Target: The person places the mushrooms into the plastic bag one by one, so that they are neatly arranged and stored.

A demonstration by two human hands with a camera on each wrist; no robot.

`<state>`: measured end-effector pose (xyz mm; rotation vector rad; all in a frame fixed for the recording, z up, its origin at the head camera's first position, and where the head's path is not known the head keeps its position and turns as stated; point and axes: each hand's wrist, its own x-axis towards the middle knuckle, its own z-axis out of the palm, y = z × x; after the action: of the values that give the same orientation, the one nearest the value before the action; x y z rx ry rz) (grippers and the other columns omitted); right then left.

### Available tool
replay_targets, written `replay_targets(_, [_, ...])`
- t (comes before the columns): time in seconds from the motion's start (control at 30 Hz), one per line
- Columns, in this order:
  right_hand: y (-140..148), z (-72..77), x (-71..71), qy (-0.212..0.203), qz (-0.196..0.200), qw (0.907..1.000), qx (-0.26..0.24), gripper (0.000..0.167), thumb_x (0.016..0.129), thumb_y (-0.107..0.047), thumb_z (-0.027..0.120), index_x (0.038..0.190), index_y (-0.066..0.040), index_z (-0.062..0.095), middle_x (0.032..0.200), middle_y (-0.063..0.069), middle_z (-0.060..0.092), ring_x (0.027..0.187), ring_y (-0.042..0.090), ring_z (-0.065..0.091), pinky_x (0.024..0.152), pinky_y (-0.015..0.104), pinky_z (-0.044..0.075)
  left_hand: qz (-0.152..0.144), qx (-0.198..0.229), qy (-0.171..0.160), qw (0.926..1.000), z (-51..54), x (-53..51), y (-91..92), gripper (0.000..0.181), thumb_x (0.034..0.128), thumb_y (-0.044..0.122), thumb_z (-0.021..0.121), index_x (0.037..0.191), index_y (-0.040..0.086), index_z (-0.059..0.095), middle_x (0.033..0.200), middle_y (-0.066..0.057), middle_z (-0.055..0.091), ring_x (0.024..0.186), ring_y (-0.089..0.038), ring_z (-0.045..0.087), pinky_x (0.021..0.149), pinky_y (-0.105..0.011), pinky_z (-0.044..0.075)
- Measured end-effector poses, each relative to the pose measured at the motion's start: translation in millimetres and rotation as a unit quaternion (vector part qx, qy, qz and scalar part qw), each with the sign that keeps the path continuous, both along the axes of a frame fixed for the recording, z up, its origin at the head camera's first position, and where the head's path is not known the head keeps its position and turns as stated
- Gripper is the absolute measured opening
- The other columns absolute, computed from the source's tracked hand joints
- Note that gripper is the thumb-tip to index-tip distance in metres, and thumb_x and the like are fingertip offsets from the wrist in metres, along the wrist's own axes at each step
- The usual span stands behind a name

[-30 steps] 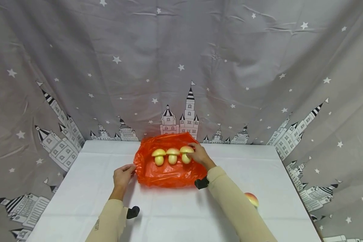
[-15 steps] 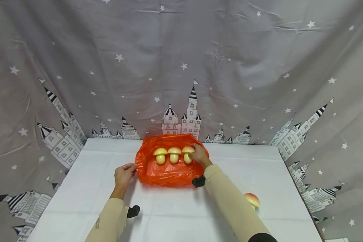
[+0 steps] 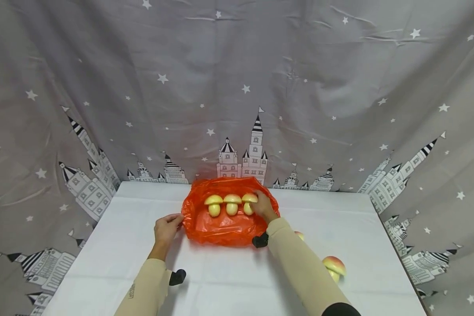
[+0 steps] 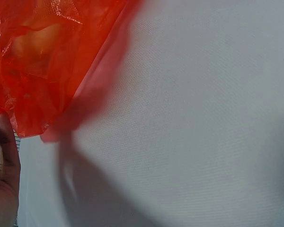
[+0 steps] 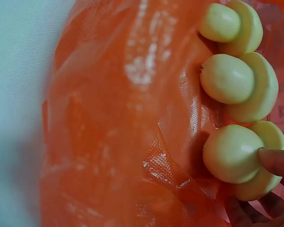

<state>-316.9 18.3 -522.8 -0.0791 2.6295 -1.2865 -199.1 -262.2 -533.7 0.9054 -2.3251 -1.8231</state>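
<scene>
A red plastic bag [image 3: 225,228] lies spread on the white table, its mouth gaping. Inside it, three toy mushrooms stand in a row: a left one [image 3: 214,206], a middle one [image 3: 232,205] and a right one [image 3: 248,204]. With thumb and fingers my right hand [image 3: 264,205] grips the right mushroom; in the right wrist view the thumb [image 5: 277,161] presses its stem while other fingers reach beneath the cap. My left hand [image 3: 167,228] pinches the bag's left edge. The left wrist view shows only part of this hand [image 4: 5,175] beside the bag.
Right of my right sleeve [image 3: 300,267] lies another toy mushroom [image 3: 335,266], partly covered by the sleeve. A further yellow-red piece [image 3: 299,235] peeks out behind that forearm. A grey curtain [image 3: 237,87] with castles and stars hangs behind the white table [image 3: 217,285].
The head view has shifted slightly. My right forearm has moved a little left, showing more of the loose mushroom and a piece behind the sleeve. Both hands keep their holds.
</scene>
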Motion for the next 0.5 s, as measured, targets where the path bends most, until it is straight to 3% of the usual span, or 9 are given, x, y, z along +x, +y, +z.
replay_targets(0.3, [1.5, -5.5, 0.0, -0.037, -0.008, 0.9990, -0.022, 0.060, 0.088, -0.004, 0.061, 0.143, 0.000, 0.038, 0.136, 0.022, 0.049, 0.118, 0.037, 0.048, 0.107, 0.052, 0.035, -0.001, 0.003, 0.001, 1.0000, -0.5, -0.1, 2.8, 0.035, 0.0979, 0.022, 0.057, 0.121, -0.005, 0.063, 0.118, -0.023, 0.062, 0.099, -0.027, 0.060, 0.087, -0.031, 0.053])
replay_targets(0.5, [-3.3, -3.6, -1.8, -0.023, 0.008, 0.9995, -0.022, 0.062, 0.087, -0.004, 0.065, 0.143, -0.002, 0.039, 0.136, 0.019, 0.050, 0.120, 0.035, 0.049, 0.107, 0.049, 0.037, 0.013, 0.007, -0.006, 0.9999, -1.4, 0.5, 1.9, 0.037, 0.0976, 0.024, 0.058, 0.122, -0.004, 0.062, 0.119, -0.021, 0.062, 0.099, -0.025, 0.060, 0.084, -0.028, 0.054])
